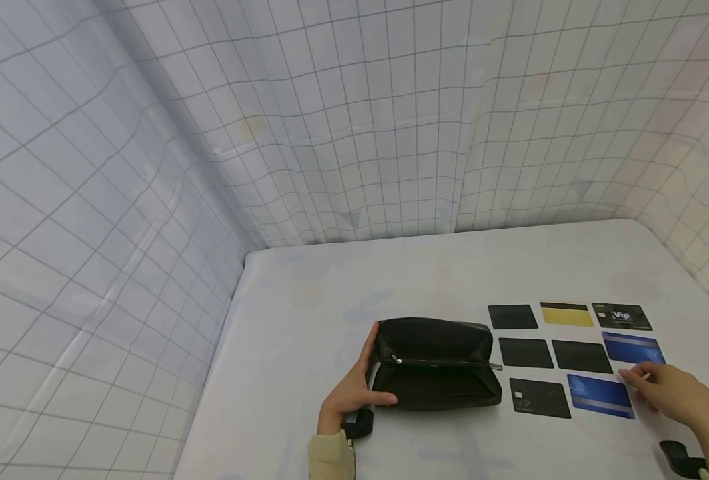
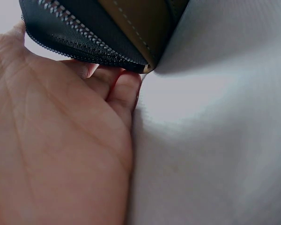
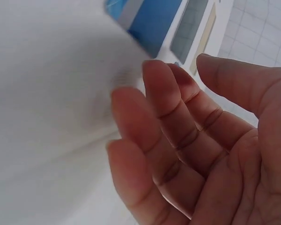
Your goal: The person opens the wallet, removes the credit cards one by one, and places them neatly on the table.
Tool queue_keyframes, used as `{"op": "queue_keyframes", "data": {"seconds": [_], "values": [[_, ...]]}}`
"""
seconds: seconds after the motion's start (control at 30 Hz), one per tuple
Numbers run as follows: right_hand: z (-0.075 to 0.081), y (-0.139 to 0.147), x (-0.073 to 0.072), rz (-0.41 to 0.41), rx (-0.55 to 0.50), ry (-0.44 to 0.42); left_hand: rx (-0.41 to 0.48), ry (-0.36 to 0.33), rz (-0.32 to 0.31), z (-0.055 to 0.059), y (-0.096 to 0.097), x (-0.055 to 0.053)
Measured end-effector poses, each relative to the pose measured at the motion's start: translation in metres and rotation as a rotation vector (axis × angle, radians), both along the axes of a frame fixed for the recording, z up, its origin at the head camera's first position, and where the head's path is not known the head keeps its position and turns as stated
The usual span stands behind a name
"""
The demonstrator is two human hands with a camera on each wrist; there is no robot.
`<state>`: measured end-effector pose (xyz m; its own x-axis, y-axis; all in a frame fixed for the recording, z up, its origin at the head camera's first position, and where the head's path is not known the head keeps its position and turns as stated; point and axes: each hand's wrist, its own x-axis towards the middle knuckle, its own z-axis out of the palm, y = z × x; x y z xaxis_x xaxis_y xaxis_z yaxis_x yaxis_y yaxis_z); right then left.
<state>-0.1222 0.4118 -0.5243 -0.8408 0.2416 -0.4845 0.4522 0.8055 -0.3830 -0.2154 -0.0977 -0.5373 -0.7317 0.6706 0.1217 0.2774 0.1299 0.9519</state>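
Note:
A black zip-around wallet (image 1: 432, 396) lies spread on the white table, its zipper running across the middle. My left hand (image 1: 349, 390) holds its left end, thumb over the front edge and a finger reaching up the side. In the left wrist view, fingertips meet the wallet (image 2: 79, 40) at its corner, where a brown panel shows. My right hand (image 1: 675, 393) is over the right side of the cards, fingertips close to a blue card (image 1: 633, 348) and the lower blue card (image 1: 600, 396). Its fingers bend loosely around nothing in the right wrist view.
Several cards lie in rows right of the wallet: plain black ones (image 1: 525, 353), a yellow-and-black one (image 1: 566, 315), a black VIP card (image 1: 621, 317) and a dark VIP card (image 1: 540, 399). White grid-patterned curtains (image 1: 354, 133) hang behind and beside the table (image 1: 282, 347).

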Motion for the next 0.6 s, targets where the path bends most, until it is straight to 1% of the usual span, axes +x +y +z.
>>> {"op": "queue_keyframes", "data": {"seconds": [0.07, 0.13, 0.2, 0.27, 0.37, 0.4, 0.43, 0.5, 0.6], "values": [[0.006, -0.006, -0.001, 0.018, 0.039, 0.025, 0.005, -0.004, -0.002, 0.006, 0.0, 0.003], [0.013, -0.014, -0.004, 0.03, 0.079, 0.076, 0.011, -0.011, 0.006, 0.007, 0.0, 0.003], [0.019, -0.025, -0.007, 0.049, 0.107, 0.178, 0.016, 0.013, 0.019, -0.001, -0.001, 0.001], [0.024, -0.039, -0.01, 0.054, 0.113, 0.295, 0.029, 0.018, 0.027, -0.012, -0.002, -0.002], [0.029, -0.064, -0.016, 0.073, 0.062, 0.49, 0.041, 0.03, 0.028, -0.026, -0.003, -0.007], [0.031, -0.072, -0.017, 0.081, 0.027, 0.548, 0.045, 0.016, 0.026, -0.027, -0.002, -0.008], [0.033, -0.08, -0.018, 0.092, -0.006, 0.601, 0.048, 0.011, 0.023, -0.027, -0.002, -0.008], [0.036, -0.096, -0.021, 0.124, -0.063, 0.696, 0.05, -0.006, 0.017, -0.02, -0.001, -0.005], [0.04, -0.119, -0.023, 0.186, -0.131, 0.777, 0.036, -0.022, 0.005, -0.006, 0.0, -0.001]]}}
